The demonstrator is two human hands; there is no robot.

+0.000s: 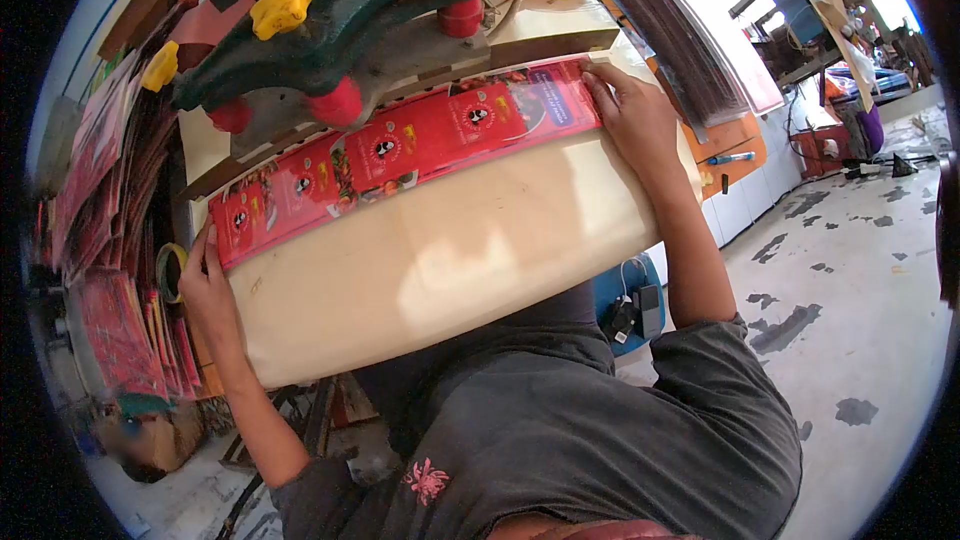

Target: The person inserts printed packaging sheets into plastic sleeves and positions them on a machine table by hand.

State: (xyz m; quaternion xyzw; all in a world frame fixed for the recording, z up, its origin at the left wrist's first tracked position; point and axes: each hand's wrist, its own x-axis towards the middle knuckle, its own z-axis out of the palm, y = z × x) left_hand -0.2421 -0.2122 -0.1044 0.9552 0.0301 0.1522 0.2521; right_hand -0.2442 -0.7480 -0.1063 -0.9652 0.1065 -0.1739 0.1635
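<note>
A long red printed packaging sheet (385,147), with repeated round logos and food pictures, lies along the far side of a cream-covered padded work surface (470,230). At its left end my left hand (208,290) curls its fingers and thumb around the edge. The right end, which has a purple panel, is gripped by my right hand (632,115), thumb on top. Just beyond the sheet stands a dark green machine (330,50) with yellow knobs (284,9) and red round parts (336,100). Its lower plate is close to the sheet's far edge.
Stacks of red printed sheets (110,180) stand on the left, by a tape roll (171,273). A dark-edged stack (680,35) lies at the upper right, near a blue pen (731,157). A blue stool (630,305) carries a black device (649,311).
</note>
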